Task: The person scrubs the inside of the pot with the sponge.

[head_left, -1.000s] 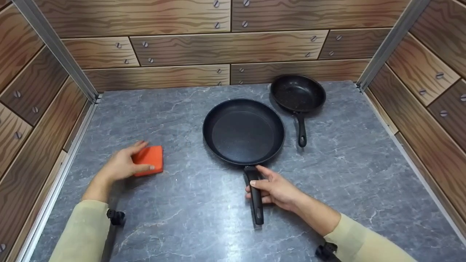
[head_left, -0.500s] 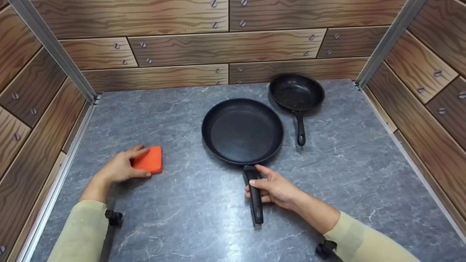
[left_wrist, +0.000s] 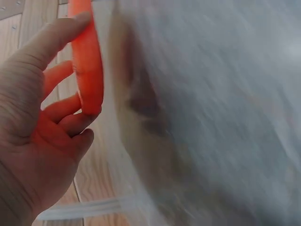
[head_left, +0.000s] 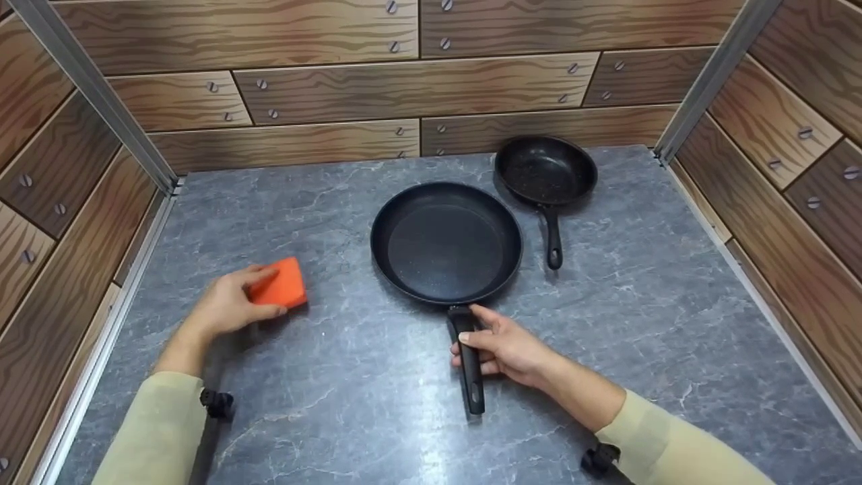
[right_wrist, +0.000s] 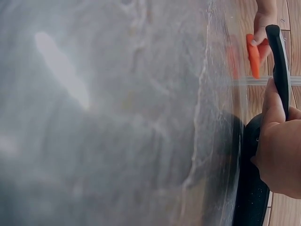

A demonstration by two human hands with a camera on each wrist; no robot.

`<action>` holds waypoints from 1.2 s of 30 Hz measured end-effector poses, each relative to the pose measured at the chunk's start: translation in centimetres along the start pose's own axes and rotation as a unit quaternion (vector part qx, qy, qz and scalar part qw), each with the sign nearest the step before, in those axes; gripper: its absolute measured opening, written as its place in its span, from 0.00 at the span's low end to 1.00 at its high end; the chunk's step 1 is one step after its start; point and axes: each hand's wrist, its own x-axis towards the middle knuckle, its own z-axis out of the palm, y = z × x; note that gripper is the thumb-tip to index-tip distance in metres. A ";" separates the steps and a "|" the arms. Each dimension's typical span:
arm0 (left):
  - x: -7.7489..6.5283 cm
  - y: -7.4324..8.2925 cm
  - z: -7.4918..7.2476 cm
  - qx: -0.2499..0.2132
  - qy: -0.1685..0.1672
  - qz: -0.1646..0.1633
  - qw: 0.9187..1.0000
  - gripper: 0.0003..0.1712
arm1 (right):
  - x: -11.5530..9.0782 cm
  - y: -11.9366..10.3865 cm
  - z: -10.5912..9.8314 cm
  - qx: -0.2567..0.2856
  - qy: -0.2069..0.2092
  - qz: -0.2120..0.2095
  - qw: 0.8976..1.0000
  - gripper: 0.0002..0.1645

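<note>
My left hand (head_left: 229, 303) pinches a flat, square orange sponge (head_left: 281, 286) between thumb and fingers, left of the large pan. In the left wrist view the sponge (left_wrist: 88, 66) stands edge-on, with the thumb on one face and fingers behind and under it. A gap shows between sponge and table in the right wrist view. My right hand (head_left: 508, 350) holds the black handle (head_left: 473, 374) of a large black frying pan (head_left: 446, 246), thumb on top and fingers beneath. The pan lies level, inside facing up. Its handle (right_wrist: 280, 66) also shows in the right wrist view.
A smaller black frying pan (head_left: 545, 172) lies at the back right, its handle (head_left: 553, 239) pointing toward me, close beside the large pan. Wood-patterned walls (head_left: 323, 91) with metal corner strips enclose the grey marbled table (head_left: 323, 417) at the back and both sides.
My left hand has taken a firmer hold of the sponge, which has risen and tilted slightly, moving a little away from me. The right hand and both pans stay put.
</note>
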 end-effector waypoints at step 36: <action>9.1 16.2 6.6 0.105 -0.016 0.170 0.980 0.39 | 0.1 0.0 0.2 0.003 0.003 -0.010 1.000 0.56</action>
